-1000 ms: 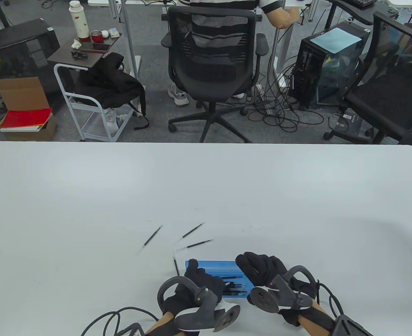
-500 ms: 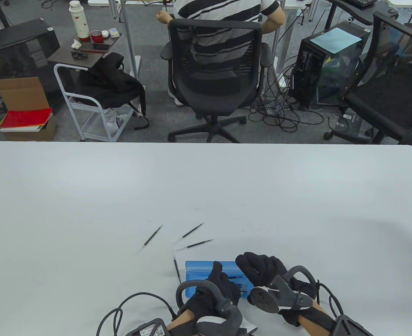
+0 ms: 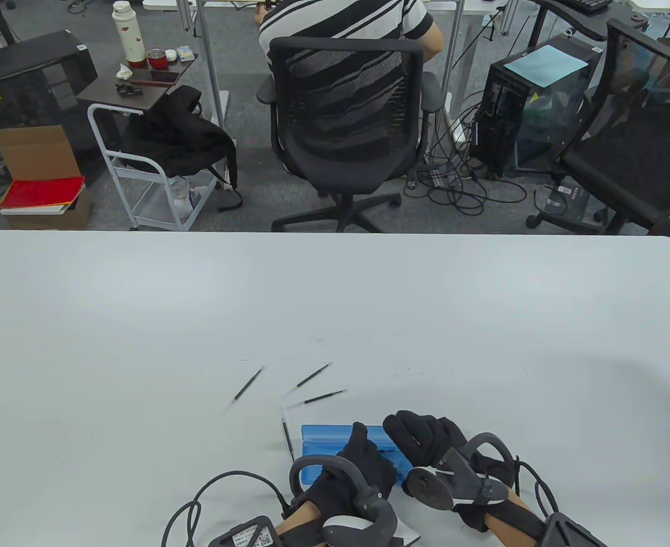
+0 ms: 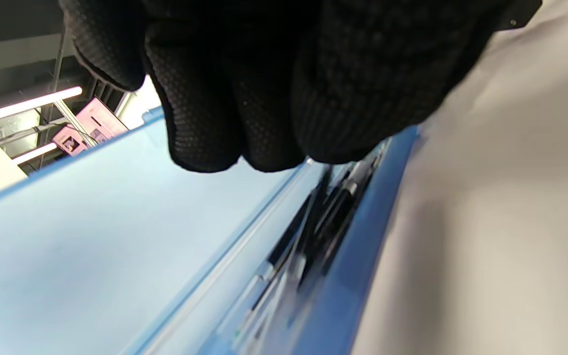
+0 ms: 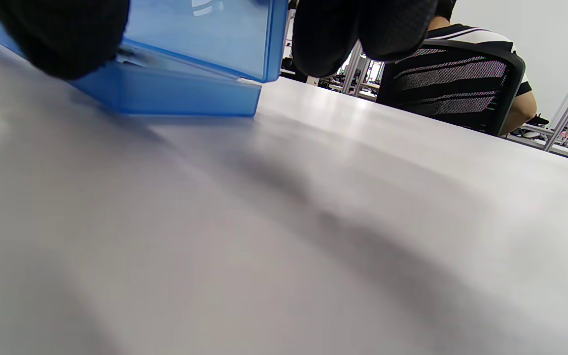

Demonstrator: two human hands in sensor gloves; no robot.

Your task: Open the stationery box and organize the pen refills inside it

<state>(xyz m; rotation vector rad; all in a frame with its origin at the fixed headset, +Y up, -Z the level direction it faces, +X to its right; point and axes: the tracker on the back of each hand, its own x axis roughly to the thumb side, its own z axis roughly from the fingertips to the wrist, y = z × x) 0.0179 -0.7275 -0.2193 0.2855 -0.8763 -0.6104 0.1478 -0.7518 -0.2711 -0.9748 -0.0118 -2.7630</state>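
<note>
The blue stationery box [image 3: 329, 436] lies at the table's near edge with its lid [image 5: 205, 34] tilted up. Several dark pen refills [image 4: 313, 227] lie inside the tray. My left hand [image 3: 363, 453] reaches over the tray, and its bunched fingertips [image 4: 244, 123] sit just above those refills; whether they pinch one is hidden. At the box's right end, my right hand [image 3: 420, 436] grips the lid, with the thumb [image 5: 57, 34] in front and the fingers [image 5: 363, 34] behind. Loose refills lie on the table: one [image 3: 287, 437] beside the box's left end and three more [image 3: 323, 396] [image 3: 314, 375] [image 3: 248, 386] farther out.
The white table [image 3: 141, 313] stretches far and wide beyond the box. Glove cables [image 3: 209, 507] trail off the near edge. Past the far edge, a person sits in a black office chair [image 3: 340, 114], with a cart, computer cases and floor cables around.
My left hand has moved right from the box's left end to over the tray's middle. The right hand has stayed on the lid. The person in the chair has shifted.
</note>
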